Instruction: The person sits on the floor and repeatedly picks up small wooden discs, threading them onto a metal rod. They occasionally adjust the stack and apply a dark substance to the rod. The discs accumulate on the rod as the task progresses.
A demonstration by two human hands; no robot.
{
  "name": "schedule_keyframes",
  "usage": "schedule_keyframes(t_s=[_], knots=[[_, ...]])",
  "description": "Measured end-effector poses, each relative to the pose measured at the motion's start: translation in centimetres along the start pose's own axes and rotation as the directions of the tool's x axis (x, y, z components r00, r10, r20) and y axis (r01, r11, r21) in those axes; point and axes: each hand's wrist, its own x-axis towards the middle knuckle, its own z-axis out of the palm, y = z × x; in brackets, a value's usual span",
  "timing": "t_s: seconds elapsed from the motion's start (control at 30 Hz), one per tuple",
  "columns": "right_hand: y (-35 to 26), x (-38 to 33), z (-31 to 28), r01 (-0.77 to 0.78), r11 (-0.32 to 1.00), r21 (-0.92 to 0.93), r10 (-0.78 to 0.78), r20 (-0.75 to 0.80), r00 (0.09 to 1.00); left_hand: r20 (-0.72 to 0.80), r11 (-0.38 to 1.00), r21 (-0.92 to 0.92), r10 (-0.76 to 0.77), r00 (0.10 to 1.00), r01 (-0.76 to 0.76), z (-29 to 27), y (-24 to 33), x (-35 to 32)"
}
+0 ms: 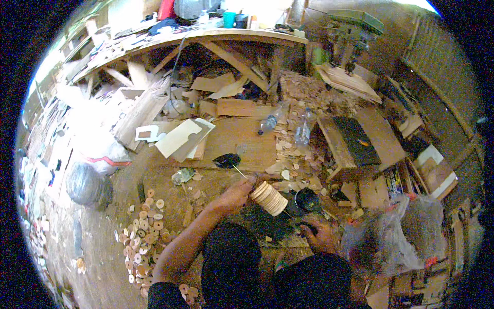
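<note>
A stack of round wooden discs (268,198) is threaded on a thin rod (238,170), which slants from upper left to lower right. My left hand (239,196) is closed around the rod at the stack's upper left end. Close to the rod's lower right end, my right hand (322,235) has its fingers curled at a small dark thing, too unclear to name. A dark, round machine part (306,199), perhaps a motor, sits just beyond the right hand and beside the stack. Beneath the stack lies a dark surface (267,224).
Loose wooden discs with centre holes (146,234) lie heaped on the floor at left. A wooden box (334,147) stands at right, near clear plastic bags (393,237). Plastic bottles (303,129) and wood scraps lie ahead, before a long workbench (206,35).
</note>
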Motion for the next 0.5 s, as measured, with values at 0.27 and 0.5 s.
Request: schedule_keyframes(t_s=[0.27,0.5], knots=[[2.8,-7.1,-4.6,-0.216,0.976,-0.017,0.217,0.059,0.974,-0.156,0.960,0.226,0.203,0.967,-0.165,-6.6,3.6,2.6],[5.6,-16.1,-18.8,-0.536,0.817,-0.213,0.336,-0.579,0.743,0.207,0.972,-0.216,-0.047,0.977,0.093,-2.4,6.4,4.5]])
